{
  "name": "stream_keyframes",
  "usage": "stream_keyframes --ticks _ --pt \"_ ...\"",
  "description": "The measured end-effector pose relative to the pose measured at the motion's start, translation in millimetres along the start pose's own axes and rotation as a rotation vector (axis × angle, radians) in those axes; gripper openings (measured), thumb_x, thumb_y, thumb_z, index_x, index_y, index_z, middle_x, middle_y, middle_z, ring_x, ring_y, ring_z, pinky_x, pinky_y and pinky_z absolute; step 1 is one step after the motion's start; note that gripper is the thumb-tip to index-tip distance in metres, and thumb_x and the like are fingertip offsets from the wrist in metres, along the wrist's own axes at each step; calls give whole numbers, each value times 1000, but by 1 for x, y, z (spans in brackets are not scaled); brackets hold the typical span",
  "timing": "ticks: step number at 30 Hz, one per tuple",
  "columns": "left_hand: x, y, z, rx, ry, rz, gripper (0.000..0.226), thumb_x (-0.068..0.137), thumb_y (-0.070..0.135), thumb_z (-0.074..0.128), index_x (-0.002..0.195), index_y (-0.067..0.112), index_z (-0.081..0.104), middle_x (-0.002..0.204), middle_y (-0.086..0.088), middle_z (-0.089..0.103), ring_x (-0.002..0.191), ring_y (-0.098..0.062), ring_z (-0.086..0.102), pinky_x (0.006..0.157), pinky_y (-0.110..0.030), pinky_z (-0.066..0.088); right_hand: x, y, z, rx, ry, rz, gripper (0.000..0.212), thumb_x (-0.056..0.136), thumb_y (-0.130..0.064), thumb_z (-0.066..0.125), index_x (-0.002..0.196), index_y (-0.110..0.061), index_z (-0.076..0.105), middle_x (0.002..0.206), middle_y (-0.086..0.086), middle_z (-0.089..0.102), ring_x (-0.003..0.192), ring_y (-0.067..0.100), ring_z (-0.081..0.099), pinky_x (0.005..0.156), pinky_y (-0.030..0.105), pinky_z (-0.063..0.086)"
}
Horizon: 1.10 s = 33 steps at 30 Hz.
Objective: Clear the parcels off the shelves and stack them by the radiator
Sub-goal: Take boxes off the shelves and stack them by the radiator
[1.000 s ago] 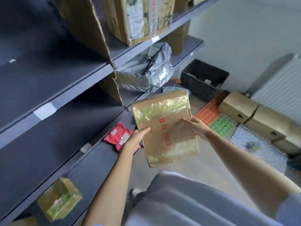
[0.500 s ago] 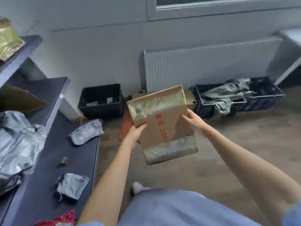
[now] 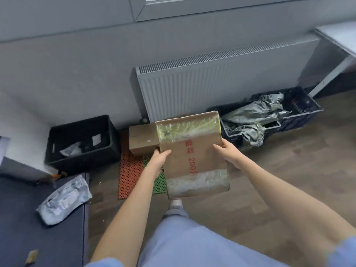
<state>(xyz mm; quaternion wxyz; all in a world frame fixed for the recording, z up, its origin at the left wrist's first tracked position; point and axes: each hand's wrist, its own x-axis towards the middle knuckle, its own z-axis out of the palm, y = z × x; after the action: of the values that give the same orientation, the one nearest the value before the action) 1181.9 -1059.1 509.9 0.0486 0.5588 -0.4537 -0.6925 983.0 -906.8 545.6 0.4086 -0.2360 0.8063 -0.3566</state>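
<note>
One taped cardboard parcel [image 3: 192,157] with red print is held above the floor in front of the radiator [image 3: 217,81]. It is clasped at its left edge by the left hand [image 3: 159,160], thumb on top, and at its right edge by the right hand [image 3: 229,154], fingers curled around the side; both grips are closed on the parcel. A second cardboard box [image 3: 142,139] is seen on the floor, far of the held parcel and just below the radiator's left end.

Two dark crates are counted against the wall. The left crate [image 3: 82,141] holds a grey mailer bag and a white label; the right crate [image 3: 292,112] is filled with crumpled grey plastic wrapping [image 3: 254,116] that hangs over its near rim.

Two perforated mats are laid on the floor under the hands, one orange [image 3: 128,174], one green [image 3: 159,183]. Bare wooden floor [image 3: 289,170] is left open to the right and near.

At the left, a dark shelf [image 3: 28,237] is seen, with one grey mailer parcel [image 3: 64,199] lying at its right edge and a small brown scrap [image 3: 31,256] near the bottom. A white counter [image 3: 341,35] is partly visible at the far right.
</note>
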Motion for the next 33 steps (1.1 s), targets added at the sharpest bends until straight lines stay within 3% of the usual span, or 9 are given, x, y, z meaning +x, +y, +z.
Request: stream_keyframes --ticks 6,12,15,19,22,24,28,31,33 --pt "83 75 61 117 -127 -74 57 96 28 49 146 20 24 146 -3 39 129 -25 42 101 -41 39 95 -7 -63 -2 87 184 56 91 -37 54 139 -11 42 138 8 51 125 24 49 104 40 42" --pt "169 67 131 102 -146 -203 42 98 22 45 139 17 36 136 -4 49 103 -16 51 89 -37 42 185 39 -102 -85 83 336 50 91 -34 55 133 -10 46 135 7 53 123 24 50 99 33 40" --pt "228 46 161 48 -70 -258 45 97 22 47 140 17 34 135 -6 52 98 -14 57 81 -35 49 251 79 -109 -72 46 371 46 91 -32 55 132 -12 46 132 5 55 117 20 52 93 30 42" --pt "331 -7 204 9 39 -314 44 96 18 49 139 14 39 132 -9 56 113 -25 58 99 -46 46 360 156 -107 -35 -20 373 39 93 -24 53 131 -14 49 129 3 56 104 12 51 83 23 39" --pt "403 -61 237 -2 70 -363 31 96 17 48 127 17 52 118 -2 64 96 -16 64 78 -36 54 435 229 -94 22 -38 417 35 93 -18 51 128 -14 51 129 5 56 107 14 52 87 26 41" --pt "443 -89 251 -6 86 -400 26 97 18 47 122 24 53 106 6 64 82 -4 61 60 -26 48 472 275 -80 42 -53 453 35 92 -16 50 128 -15 51 129 5 56 106 14 53 87 26 43" --pt "519 -146 256 25 121 -399 30 98 18 43 127 22 50 111 5 58 80 -4 55 62 -27 44 530 352 -42 32 -102 406 43 92 -14 49 135 -20 48 128 -3 54 105 9 51 74 13 43" --pt "569 -179 257 62 162 -380 30 98 20 43 127 24 49 111 7 57 77 1 54 57 -24 41 569 390 -13 28 -135 378 47 91 -13 47 138 -21 44 133 -1 52 114 15 51 94 30 46" --pt "598 -197 264 74 145 -366 32 98 19 44 129 24 48 108 8 58 75 4 54 53 -22 42 592 412 0 -1 -87 398 47 92 -14 45 138 -17 43 136 3 51 118 19 50 98 33 43"
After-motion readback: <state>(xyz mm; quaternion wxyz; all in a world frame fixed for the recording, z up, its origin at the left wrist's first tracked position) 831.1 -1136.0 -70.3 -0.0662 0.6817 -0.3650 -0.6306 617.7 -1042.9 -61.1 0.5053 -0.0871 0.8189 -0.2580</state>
